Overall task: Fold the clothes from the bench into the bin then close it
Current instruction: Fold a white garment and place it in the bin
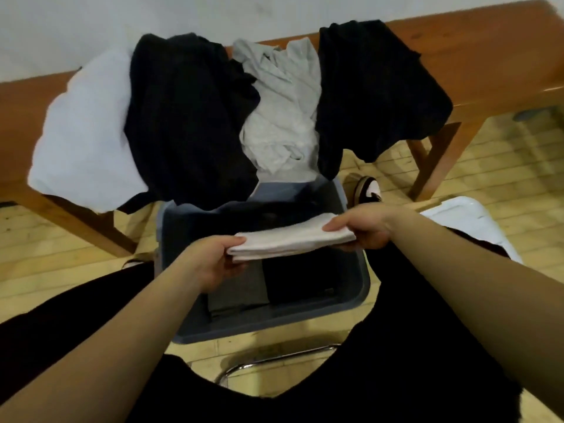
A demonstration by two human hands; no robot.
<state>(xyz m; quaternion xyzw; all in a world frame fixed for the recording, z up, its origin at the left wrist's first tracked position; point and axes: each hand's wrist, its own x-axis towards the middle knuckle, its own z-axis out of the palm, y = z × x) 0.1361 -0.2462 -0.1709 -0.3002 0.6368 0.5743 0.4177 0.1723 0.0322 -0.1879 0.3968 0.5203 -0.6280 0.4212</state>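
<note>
Your left hand (213,264) and right hand (363,228) pinch a folded white cloth (290,241) above the open grey bin (351,303); black and grey clothes (274,117) drape off the desk (488,65) over its far rim

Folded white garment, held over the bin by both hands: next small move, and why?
Probably lower the folded white garment into the grey bin, onto the folded dark pieces already inside. The left hand and right hand grip its two ends, it looks fully folded, and it hangs right above the open bin. Unfolded clothes remain on the bench.
</note>
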